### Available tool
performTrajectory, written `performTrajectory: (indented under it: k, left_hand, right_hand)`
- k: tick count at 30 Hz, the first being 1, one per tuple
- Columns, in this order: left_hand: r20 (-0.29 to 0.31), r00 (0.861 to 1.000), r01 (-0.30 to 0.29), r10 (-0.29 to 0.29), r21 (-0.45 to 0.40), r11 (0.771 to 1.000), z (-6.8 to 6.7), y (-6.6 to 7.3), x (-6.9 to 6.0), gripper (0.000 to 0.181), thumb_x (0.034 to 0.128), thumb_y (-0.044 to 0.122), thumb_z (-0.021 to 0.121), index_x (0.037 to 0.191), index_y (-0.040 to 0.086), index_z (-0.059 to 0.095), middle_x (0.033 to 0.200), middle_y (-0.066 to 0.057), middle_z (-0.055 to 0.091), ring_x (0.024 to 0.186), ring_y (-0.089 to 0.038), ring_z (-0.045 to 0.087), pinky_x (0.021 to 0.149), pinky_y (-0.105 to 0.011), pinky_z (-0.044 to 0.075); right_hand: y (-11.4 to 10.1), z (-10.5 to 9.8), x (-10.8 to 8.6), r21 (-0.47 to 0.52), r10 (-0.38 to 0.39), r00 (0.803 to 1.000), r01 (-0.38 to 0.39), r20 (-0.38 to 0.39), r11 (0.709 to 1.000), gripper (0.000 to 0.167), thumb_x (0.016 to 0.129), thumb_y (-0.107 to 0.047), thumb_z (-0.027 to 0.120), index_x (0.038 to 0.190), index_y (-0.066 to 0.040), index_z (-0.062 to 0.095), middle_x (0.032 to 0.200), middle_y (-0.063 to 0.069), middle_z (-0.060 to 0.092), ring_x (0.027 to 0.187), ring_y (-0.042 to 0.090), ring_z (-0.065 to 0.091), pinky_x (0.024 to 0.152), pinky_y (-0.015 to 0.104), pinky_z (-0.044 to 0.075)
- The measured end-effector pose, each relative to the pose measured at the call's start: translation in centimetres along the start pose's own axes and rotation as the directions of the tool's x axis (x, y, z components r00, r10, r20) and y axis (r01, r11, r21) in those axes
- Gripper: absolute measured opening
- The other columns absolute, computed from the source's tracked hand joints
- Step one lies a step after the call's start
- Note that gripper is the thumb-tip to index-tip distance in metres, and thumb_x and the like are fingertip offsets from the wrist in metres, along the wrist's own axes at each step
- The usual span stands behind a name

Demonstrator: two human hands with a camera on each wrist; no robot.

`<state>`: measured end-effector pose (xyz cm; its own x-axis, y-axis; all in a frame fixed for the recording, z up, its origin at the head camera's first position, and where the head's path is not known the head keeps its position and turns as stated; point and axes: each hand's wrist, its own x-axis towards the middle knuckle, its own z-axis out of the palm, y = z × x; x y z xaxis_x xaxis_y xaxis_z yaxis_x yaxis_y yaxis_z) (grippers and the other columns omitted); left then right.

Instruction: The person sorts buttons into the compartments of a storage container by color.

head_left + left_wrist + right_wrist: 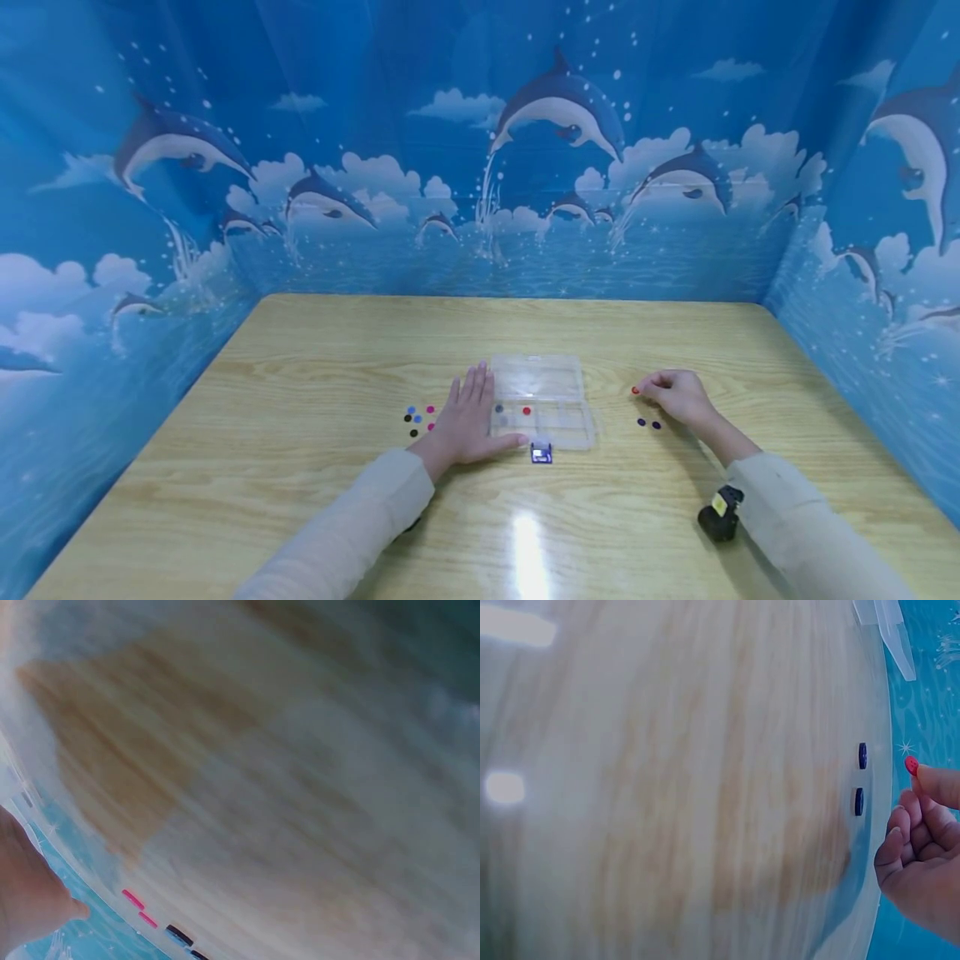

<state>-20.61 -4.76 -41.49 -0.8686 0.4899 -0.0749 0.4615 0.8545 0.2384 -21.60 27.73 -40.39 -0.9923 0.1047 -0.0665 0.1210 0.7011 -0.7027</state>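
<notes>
My right hand (678,397) pinches a small red button (912,766) between thumb and index finger, just off the table to the right of the box. Two dark blue buttons (861,756) lie near it. A clear plastic compartment box (536,377) stands in the middle with its lid laid back. Inside are a red button (527,411) and a dark grey one (499,409). Palm down, my left hand (467,423) rests at the box's left edge, fingers straight, thumb stretched along the front. In the left wrist view only part of this hand shows.
Several pink, black and blue buttons (417,419) lie left of the left hand, some perhaps hidden by it. A small purple-and-white object (541,452) sits at the box's front edge. Dolphin-print curtains (480,167) enclose the wooden table (337,333).
</notes>
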Motion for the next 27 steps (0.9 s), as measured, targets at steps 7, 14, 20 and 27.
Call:
performTrajectory:
  k: [7,14,20,27]
  left_hand:
    - [0.024,1.000,0.011,-0.011,0.011,1.000,0.2,-0.1,0.1,0.105,0.0829,0.073,0.037,0.148,0.000,-0.001,0.156,-0.016,-0.009,0.145,-0.030,-0.005,0.117,-0.047,0.002]
    - [0.002,1.000,0.000,0.000,0.000,1.000,0.2,-0.1,0.1,0.104,0.0834,0.070,0.040,0.148,-0.002,0.003,0.156,-0.018,-0.006,0.145,-0.033,-0.002,0.117,-0.049,0.006]
    - [0.003,1.000,0.000,0.000,0.002,1.000,0.0,0.0,0.0,0.104,0.0834,0.071,0.039,0.148,-0.002,0.003,0.156,-0.017,-0.006,0.145,-0.033,-0.002,0.117,-0.049,0.004]
    - [0.001,1.000,0.000,0.000,0.003,1.000,0.0,0.0,-0.1,0.104,0.0832,0.071,0.039,0.148,-0.002,0.003,0.156,-0.017,-0.006,0.145,-0.033,-0.002,0.117,-0.049,0.005]
  right_hand:
    - [-0.3,0.2,-0.2,0.041,0.016,1.000,-0.017,0.020,0.999,0.022,0.092,-0.013,0.052,0.097,0.004,0.065,0.079,0.004,0.062,0.066,0.013,0.049,0.052,0.023,0.042]
    - [-0.8,0.4,-0.2,0.049,0.040,0.999,-0.041,0.022,0.998,0.023,0.092,-0.015,0.052,0.099,0.004,0.063,0.080,0.005,0.061,0.065,0.012,0.048,0.052,0.023,0.041]
    - [-1.3,0.7,-0.3,0.076,0.069,0.997,-0.072,0.046,0.994,0.027,0.093,-0.017,0.052,0.105,0.005,0.062,0.088,0.008,0.063,0.070,0.013,0.051,0.056,0.025,0.045]
    - [-1.9,1.0,-0.4,0.074,0.041,0.997,-0.045,0.061,0.996,0.026,0.093,-0.017,0.052,0.103,0.004,0.063,0.089,0.009,0.063,0.076,0.015,0.053,0.061,0.025,0.045]
